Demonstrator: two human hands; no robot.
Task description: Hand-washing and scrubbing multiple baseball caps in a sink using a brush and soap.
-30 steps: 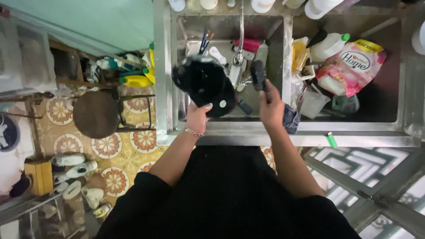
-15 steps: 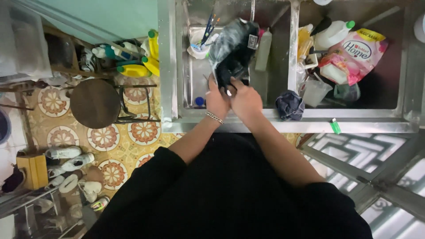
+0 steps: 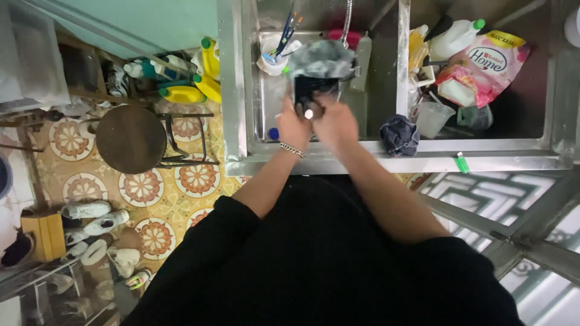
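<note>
Both my hands are over the left basin of a steel sink (image 3: 326, 162). My left hand (image 3: 294, 125), with a bracelet at the wrist, and my right hand (image 3: 336, 121) press together on the lower part of a black pan (image 3: 319, 69). The pan is blurred with motion, tilted up under the tap hose (image 3: 347, 21). A small white spot shows between my fingers. What lies under the pan is hidden.
A white cup of brushes (image 3: 275, 57) stands in the basin's far left. A dark cloth (image 3: 400, 134) lies on the divider. The right basin holds a pink pouch (image 3: 483, 60), a white jug (image 3: 453, 36) and a clear cup (image 3: 435, 118). A round stool (image 3: 132, 139), yellow bottles (image 3: 193, 90) and shoes (image 3: 90, 217) are on the floor at left.
A second ago my hands were apart, the left on the pan, the right holding a dark scrubber. They have come together and the pan has tilted up, further from me.
</note>
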